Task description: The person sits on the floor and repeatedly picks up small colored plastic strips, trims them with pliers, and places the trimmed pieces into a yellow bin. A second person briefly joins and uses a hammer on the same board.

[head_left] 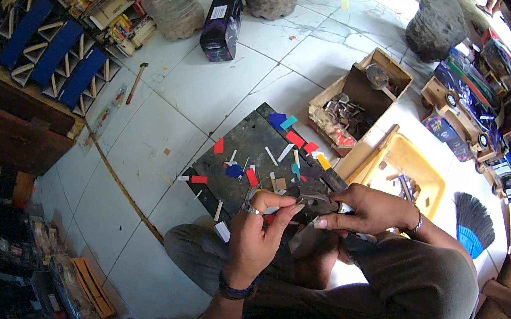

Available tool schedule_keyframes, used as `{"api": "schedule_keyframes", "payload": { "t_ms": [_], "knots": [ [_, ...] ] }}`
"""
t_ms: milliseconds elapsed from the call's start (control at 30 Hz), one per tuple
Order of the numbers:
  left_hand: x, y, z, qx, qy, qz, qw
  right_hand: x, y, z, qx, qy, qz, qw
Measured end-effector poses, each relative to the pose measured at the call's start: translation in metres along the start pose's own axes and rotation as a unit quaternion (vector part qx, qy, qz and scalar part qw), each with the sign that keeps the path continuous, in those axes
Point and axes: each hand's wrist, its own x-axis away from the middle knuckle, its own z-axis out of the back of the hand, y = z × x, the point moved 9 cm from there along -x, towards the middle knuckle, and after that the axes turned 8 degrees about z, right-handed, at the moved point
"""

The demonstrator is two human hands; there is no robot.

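My right hand [365,210] is wrapped round a pair of dark metal pliers [318,203] with a white grip. The jaws point left, toward my left hand [256,234]. Thumb and index finger of that hand pinch a tiny pale piece, too small to name, close to the jaws. Below both hands lies a dark board [229,155], strewn with small strips and scraps: a red piece [252,178], a blue piece [234,171], a yellow piece [323,162] and several white ones. My folded legs, in grey trousers, are against its near side.
Past the board stand a wooden box [322,118] of small scraps and a yellow tray [435,183]. A hammer [136,83] lies on the tiles. Blue-topped wooden frames [57,52] fill the left, toy vehicles [459,112] the right. A black brush [474,220] lies near my right knee.
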Motion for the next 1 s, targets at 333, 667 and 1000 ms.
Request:
{"api": "schedule_keyframes", "payload": {
  "t_ms": [333, 667, 1000],
  "knots": [
    [0.003, 0.042, 0.012, -0.109, 0.03, -0.126, 0.986, -0.004, 0.001, 0.021, -0.039, 0.149, -0.018, 0.988],
    [0.008, 0.01, -0.018, -0.112, -0.023, -0.071, 0.991, -0.004, 0.012, 0.014, -0.131, 0.135, -0.026, 0.982],
    [0.001, -0.041, -0.006, -0.205, -0.017, 0.003, 0.979, 0.069, 0.118, 0.166, -0.189, 0.554, -0.086, 0.806]
  ]
}}
